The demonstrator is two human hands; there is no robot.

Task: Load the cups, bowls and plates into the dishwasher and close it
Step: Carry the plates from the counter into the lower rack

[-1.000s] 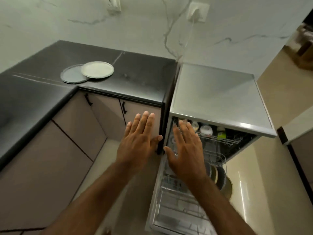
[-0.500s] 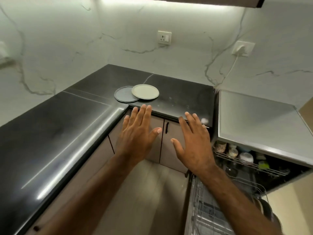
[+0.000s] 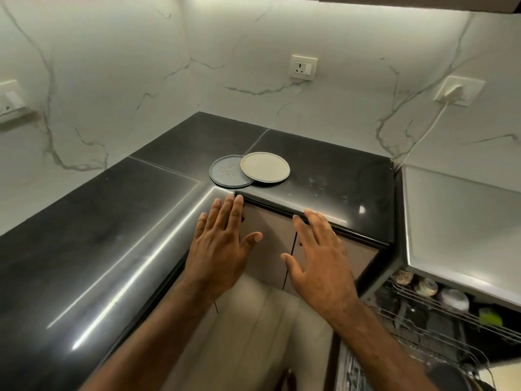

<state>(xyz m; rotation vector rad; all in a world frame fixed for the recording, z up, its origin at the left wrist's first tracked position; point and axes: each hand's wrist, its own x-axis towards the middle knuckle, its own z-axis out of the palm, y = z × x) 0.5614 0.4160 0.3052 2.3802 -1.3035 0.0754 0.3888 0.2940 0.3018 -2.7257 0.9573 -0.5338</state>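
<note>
- Where a second ago both hands hung over the open dishwasher (image 3: 462,221), the left hand (image 3: 220,249) and right hand (image 3: 318,258) now reach to the tabletop (image 3: 324,170) edge, empty, fingers (image 3: 238,206) straight and slightly spread.
- Judgement: the next pickup is starting. The dishwasher sits well right of the fingers.
- Just beyond the left fingers lies the grey plate (image 3: 227,172), with the cream plate (image 3: 265,167) lapping its right rim.
- Both are flat, face up and round, so no long axis. The pair runs left-right.

I see open air from my left hand (image 3: 222,244) and right hand (image 3: 318,261) to the counter (image 3: 324,176) edge at twelve o'clock, bare top up to the cream plate (image 3: 265,167) overlapping the grey plate (image 3: 227,173), and the loaded dishwasher rack (image 3: 434,311) crowding four o'clock.
</note>
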